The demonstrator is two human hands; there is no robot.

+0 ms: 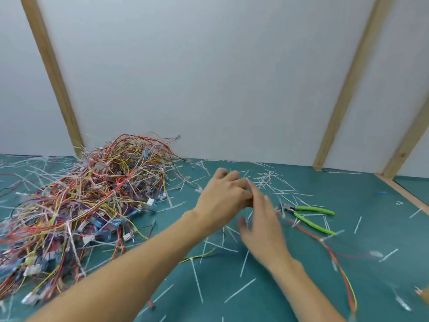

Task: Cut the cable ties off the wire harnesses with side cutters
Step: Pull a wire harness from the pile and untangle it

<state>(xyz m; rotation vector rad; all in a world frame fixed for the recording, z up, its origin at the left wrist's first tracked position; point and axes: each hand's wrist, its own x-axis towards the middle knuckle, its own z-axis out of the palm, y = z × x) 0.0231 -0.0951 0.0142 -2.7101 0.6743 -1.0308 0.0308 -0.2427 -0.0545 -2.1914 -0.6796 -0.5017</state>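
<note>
Both hands meet at centre frame, blurred: I see my left hand [222, 201] with fingers curled as if pinching something small, though I cannot tell what, and my right hand [262, 226] with fingers mostly straight, its tips hidden against the left. Right of them the side cutters [311, 217] lie untouched on the green mat [290, 287] (handles spread), among cut white cable ties [197, 280]. Left of frame sits the wire harness pile [88, 201], its lower edge cut off.
</note>
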